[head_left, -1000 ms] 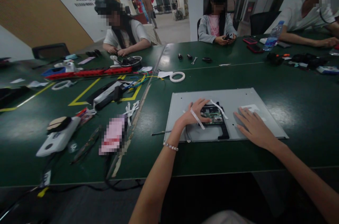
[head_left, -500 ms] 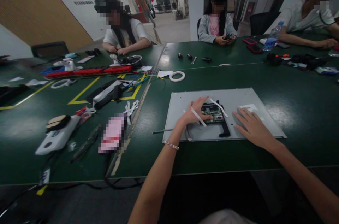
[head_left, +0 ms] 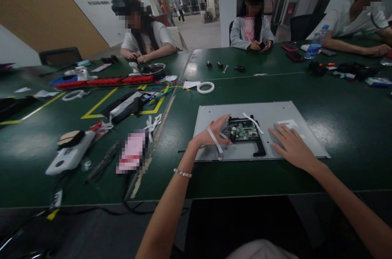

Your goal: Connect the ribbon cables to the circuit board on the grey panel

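A flat grey panel [head_left: 277, 116] lies on the green table in front of me. On it sits a black frame [head_left: 259, 147] with a green circuit board [head_left: 243, 130] inside. Just left of the board is my left hand [head_left: 211, 134], its thumb and fingers spread, with a white tape strip [head_left: 216, 141] stuck across it. A second white strip [head_left: 253, 123] lies over the frame's upper right. My right hand [head_left: 289, 144] rests flat on the panel's right part, fingers apart, beside a white label [head_left: 290, 123]. A grey cable end [head_left: 183, 151] sticks out at the panel's left.
A tape roll [head_left: 205, 87] lies behind the panel. To the left are a pink object [head_left: 132, 151], a white device [head_left: 70, 155] and a red strip [head_left: 108, 81]. Farther back are a small wrench [head_left: 225, 69], a water bottle [head_left: 317, 42] and several seated people.
My left hand has moved left off the circuit board, carrying the tape strip along and uncovering the board. My right hand stays in place on the panel.
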The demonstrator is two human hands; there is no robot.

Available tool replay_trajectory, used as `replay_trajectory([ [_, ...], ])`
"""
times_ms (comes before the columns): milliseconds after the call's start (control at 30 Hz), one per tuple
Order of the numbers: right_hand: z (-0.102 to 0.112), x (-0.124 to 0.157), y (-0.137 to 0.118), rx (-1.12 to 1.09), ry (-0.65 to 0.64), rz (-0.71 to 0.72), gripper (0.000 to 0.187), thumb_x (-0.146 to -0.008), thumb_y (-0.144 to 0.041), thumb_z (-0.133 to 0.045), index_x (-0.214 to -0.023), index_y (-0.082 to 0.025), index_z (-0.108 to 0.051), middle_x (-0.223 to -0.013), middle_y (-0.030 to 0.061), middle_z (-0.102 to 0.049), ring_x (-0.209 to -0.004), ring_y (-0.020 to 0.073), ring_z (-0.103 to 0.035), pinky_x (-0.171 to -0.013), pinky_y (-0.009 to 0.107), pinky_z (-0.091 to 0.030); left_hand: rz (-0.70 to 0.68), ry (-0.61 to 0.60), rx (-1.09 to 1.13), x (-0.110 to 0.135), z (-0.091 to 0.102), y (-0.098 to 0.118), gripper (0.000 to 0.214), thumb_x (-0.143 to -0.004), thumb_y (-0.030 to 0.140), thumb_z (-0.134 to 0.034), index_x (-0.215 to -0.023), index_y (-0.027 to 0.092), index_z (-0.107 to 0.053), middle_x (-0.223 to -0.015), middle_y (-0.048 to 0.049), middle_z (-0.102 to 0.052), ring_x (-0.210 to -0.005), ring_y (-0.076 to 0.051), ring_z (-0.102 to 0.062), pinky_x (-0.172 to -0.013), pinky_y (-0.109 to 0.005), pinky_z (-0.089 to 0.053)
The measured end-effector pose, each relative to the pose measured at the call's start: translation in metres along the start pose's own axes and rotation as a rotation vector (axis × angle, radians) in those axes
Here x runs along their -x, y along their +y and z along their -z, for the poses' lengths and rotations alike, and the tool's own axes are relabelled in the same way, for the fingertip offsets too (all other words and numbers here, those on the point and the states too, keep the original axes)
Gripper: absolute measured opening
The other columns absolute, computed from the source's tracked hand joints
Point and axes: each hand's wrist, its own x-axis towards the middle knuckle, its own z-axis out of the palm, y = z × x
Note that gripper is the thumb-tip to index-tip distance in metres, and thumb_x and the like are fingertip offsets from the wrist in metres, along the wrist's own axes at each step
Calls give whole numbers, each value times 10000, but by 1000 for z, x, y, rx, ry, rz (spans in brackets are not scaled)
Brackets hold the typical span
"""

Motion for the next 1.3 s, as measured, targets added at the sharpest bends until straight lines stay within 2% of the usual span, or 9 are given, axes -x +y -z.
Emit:
replay_trajectory([
  [133,-1,1,1,-4,4,1,591,-960,-520,-264,-1472,-236,-349,-1536,71,-239,-1400,312,-223,-1097,539,-255,35,31,-18,-6,-6,4,1105,-631,491,-746,-1506,265,-110,-1553,-122,-227,-1412,-342,-242,-1152,-559,-112],
  [333,0,0,1,-7,-9,-1,597,-959,-521,-267,-1468,-224,-359,-1533,82,-244,-1401,318,-216,-1092,541,-257,48,14,-18,-13,-9,9,1052,-651,437,-734,-1501,276,-135,-1530,-134,-282,-1386,-363,-293,-1128,-627,-65],
  [567,0,0,2,6,-7,6,593,-965,-516,-257,-1465,-216,-363,-1526,85,-261,-1403,312,-212,-1091,539,-259,30,44,-20,-18,-12,7,1006,-676,441,-703,-1497,244,-155,-1523,-146,-294,-1387,-350,-299,-1131,-620,-73],
  [900,0,-4,3,7,-15,11,602,-964,-515,-255,-1474,-209,-352,-1529,87,-253,-1398,318,-227,-1090,538,-272,41,61,1,-38,-16,9,1021,-650,473,-720,-1484,206,-195,-1510,-168,-311,-1379,-355,-308,-1129,-613,-92],
  [1067,-1,-8,1,-23,-17,29,606,-957,-528,-268,-1475,-225,-349,-1535,65,-242,-1409,307,-201,-1109,521,-259,64,62,-8,-34,-15,11,1006,-660,472,-710,-1485,231,-189,-1520,-154,-297,-1389,-349,-291,-1131,-619,-69],
  [1300,2,-15,-6,-53,-22,35,627,-951,-526,-287,-1463,-173,-368,-1533,79,-245,-1414,295,-193,-1133,487,-243,90,64,6,-25,-11,10,1011,-663,467,-707,-1489,231,-173,-1521,-151,-290,-1391,-366,-276,-1125,-641,-51],
])
